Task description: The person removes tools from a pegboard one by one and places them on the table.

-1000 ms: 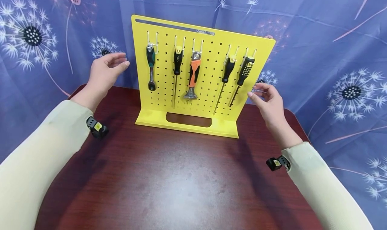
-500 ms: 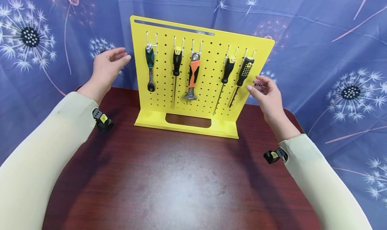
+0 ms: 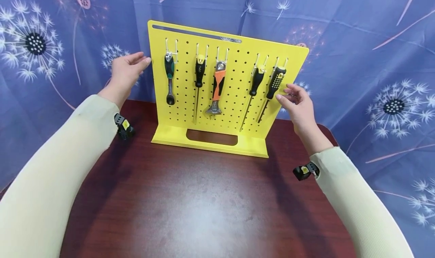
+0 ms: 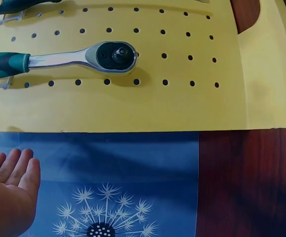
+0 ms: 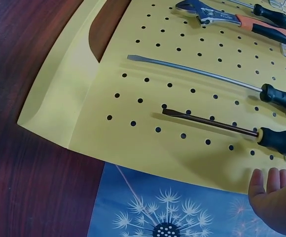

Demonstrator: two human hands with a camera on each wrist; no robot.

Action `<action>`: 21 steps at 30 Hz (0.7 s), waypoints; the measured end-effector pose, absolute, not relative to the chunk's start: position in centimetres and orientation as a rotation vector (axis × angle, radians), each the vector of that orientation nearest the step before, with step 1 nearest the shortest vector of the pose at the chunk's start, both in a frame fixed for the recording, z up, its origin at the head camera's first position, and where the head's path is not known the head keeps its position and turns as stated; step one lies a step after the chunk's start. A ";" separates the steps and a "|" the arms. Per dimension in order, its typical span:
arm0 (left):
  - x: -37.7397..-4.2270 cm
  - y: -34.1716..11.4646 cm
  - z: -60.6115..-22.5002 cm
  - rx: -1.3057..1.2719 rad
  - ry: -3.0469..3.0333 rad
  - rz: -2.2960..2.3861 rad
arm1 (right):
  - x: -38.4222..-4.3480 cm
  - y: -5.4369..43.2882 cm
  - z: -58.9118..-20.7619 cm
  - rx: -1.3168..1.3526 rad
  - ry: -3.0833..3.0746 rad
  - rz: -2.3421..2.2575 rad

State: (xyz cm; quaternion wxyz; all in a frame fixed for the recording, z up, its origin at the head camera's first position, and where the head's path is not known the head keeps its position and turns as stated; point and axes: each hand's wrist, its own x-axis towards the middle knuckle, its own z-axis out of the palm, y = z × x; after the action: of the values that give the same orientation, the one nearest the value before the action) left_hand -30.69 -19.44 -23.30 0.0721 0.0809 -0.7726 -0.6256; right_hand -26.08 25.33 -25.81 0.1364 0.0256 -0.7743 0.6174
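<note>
A yellow pegboard (image 3: 170, 135) stands upright at the back of the table, tools hanging from its white hooks. Beside its left edge is my left hand (image 3: 125, 75), fingers loosely bent, thumb tip close to the edge. My right hand (image 3: 300, 109) is at the opposite edge, fingers relaxed and spread along it. Nearest the left hand hangs a green-and-black ratchet wrench (image 3: 169, 66). Then come a black screwdriver (image 3: 199, 73), an orange-handled adjustable wrench (image 3: 219, 82), another black screwdriver (image 3: 257, 79), and a yellow-dotted screwdriver (image 3: 276, 82) near the right hand. Neither hand holds a tool.
The dark red wooden table (image 3: 204, 182) stretches in front of the board. A blue curtain (image 3: 374, 62) with dandelion prints hangs behind and on both sides. Small black cameras (image 3: 302, 172) sit on both wrists.
My left hand has moved right and slightly up, closer to the board's left edge. My right hand has come slightly up and inward. The board and tools keep their places.
</note>
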 end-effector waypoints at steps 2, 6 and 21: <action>-30.9 -19.4 -23.2 0.243 -2.317 -1.894 | -26.2 25.3 -25.9 0.069 -2.220 1.802; -31.3 -19.4 -22.8 0.260 -2.311 -1.895 | -26.6 25.1 -25.8 0.045 -2.180 1.835; -32.5 -19.4 -22.7 0.267 -2.241 -1.972 | -28.2 25.3 -24.8 0.047 -2.099 2.006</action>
State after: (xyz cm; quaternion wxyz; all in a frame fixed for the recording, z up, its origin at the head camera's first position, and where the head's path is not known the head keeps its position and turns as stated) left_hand -32.53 -19.43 -22.75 0.0721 0.0890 -0.7458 -0.6563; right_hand -28.18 25.34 -24.78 0.1185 0.0160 -0.7178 0.6859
